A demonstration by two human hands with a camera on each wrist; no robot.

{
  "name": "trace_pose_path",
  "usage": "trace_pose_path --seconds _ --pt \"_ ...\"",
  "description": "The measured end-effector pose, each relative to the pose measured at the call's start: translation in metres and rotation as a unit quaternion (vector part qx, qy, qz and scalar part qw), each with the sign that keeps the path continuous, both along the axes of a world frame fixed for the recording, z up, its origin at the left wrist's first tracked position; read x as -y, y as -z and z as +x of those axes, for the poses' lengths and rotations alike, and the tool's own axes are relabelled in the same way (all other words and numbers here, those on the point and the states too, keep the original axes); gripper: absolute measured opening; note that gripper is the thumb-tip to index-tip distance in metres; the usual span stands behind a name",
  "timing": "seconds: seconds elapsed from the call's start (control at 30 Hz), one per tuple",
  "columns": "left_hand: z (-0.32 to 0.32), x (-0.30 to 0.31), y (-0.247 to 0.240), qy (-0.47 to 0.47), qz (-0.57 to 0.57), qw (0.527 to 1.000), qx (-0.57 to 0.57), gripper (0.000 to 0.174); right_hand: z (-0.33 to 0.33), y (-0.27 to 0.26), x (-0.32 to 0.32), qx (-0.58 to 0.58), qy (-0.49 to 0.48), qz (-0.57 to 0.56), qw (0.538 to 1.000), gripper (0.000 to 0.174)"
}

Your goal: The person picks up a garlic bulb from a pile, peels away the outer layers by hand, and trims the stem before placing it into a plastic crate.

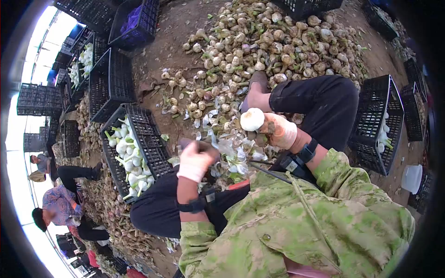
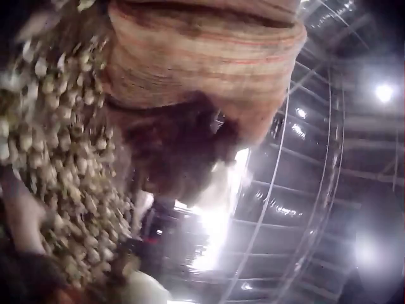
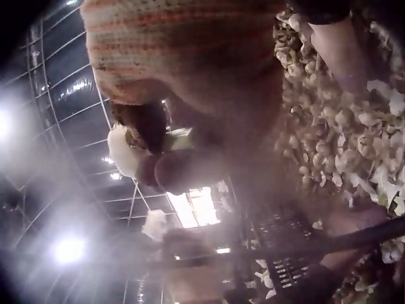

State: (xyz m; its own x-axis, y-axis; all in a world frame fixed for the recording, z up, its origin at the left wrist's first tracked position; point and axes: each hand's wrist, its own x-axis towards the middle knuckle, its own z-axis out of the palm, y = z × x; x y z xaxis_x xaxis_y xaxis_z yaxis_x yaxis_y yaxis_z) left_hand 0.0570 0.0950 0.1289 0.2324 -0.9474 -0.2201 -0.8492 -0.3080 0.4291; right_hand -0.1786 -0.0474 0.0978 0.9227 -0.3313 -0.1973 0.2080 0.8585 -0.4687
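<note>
In the head view my right hand, in a pale glove with bare fingertips, grips a white garlic bulb above the peelings. The right wrist view shows that bulb at the fingers of my right hand, with a green piece between them. My left hand, gloved and blurred, is apart from the bulb, to its lower left in the head view. Dark, blurred fingers of my left hand bend downward in the left wrist view; whether they hold anything is unclear.
Loose garlic is heaped ahead, with papery peelings between my legs. A black crate of white bulbs stands at left, another at right. Two people sit at far left, near stacked crates.
</note>
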Motion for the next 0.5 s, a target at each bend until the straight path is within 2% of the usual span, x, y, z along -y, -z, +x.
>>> trace_pose_path --seconds 0.03,0.07,0.1,0.13,0.17,0.2,0.23,0.3,0.33,0.37,0.4,0.43,0.47,0.5 --pt "-0.018 0.003 0.007 -0.128 0.094 0.987 -0.037 0.043 -0.003 0.000 0.003 -0.001 0.008 -0.002 1.000 0.042" --pt "-0.024 0.002 0.010 -0.121 0.013 0.991 -0.054 0.048 -0.007 -0.002 0.007 -0.012 0.019 0.014 1.000 0.041" --pt "-0.031 0.005 0.014 -0.169 -0.064 0.958 -0.222 0.050 -0.016 -0.005 0.011 -0.026 0.042 0.027 0.998 0.040" --pt "-0.036 0.010 0.007 -0.166 -0.098 0.952 -0.238 0.046 -0.018 -0.010 0.014 -0.038 0.129 0.019 0.991 0.036" --pt "-0.047 0.020 0.002 -0.197 -0.091 0.929 -0.300 0.040 -0.037 -0.004 0.024 -0.028 0.135 0.003 0.990 0.033" --pt "-0.047 0.029 0.018 -0.210 -0.097 0.904 -0.358 0.033 -0.056 -0.009 0.034 -0.054 0.200 -0.027 0.978 0.032" --pt "-0.049 0.036 0.024 -0.126 -0.132 0.930 -0.320 0.026 -0.079 -0.015 0.040 -0.077 0.255 -0.055 0.962 0.031" --pt "-0.066 0.052 0.025 -0.139 -0.120 0.871 -0.456 0.022 -0.131 -0.029 0.061 -0.054 0.354 0.023 0.933 0.022" --pt "-0.072 0.060 0.029 -0.116 -0.109 0.876 -0.455 0.022 -0.166 -0.034 0.062 -0.137 0.358 -0.284 0.879 0.019" --pt "-0.073 0.062 0.026 -0.114 -0.103 0.882 -0.446 0.022 -0.200 -0.039 0.061 -0.240 0.396 -0.526 0.713 0.017" --pt "-0.075 0.062 0.025 -0.127 -0.068 0.869 -0.473 0.022 -0.231 -0.034 0.070 -0.013 0.516 -0.266 0.814 0.015" --pt "-0.076 0.062 0.025 -0.081 -0.085 0.905 -0.410 0.023 -0.242 -0.037 0.072 0.096 0.558 -0.134 0.813 0.018" --pt "-0.071 0.061 0.038 -0.086 -0.080 0.899 -0.423 0.023 -0.253 -0.041 0.074 0.207 0.593 -0.009 0.778 0.021" --pt "-0.071 0.059 0.040 -0.076 -0.089 0.909 -0.400 0.023 -0.273 -0.042 0.078 0.219 0.580 -0.004 0.784 0.024"
